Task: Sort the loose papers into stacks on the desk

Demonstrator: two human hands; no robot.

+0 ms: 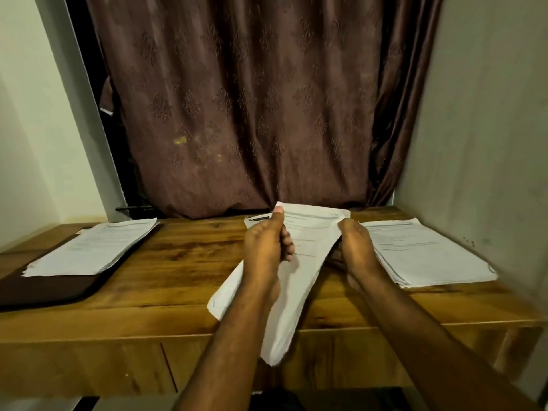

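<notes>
A bundle of white printed sheets is lifted above the middle of the wooden desk, sagging toward me past the front edge. My left hand grips its left side, thumb on top near the upper corner. My right hand holds its right edge, fingers hidden underneath. One stack of papers lies at the left on a dark mat. Another stack lies at the right, close beside my right hand.
A dark brown mat sits under the left stack and reaches the desk's left front. A brown patterned curtain hangs behind the desk. Walls close in on both sides. A dark pen-like object lies behind the held sheets.
</notes>
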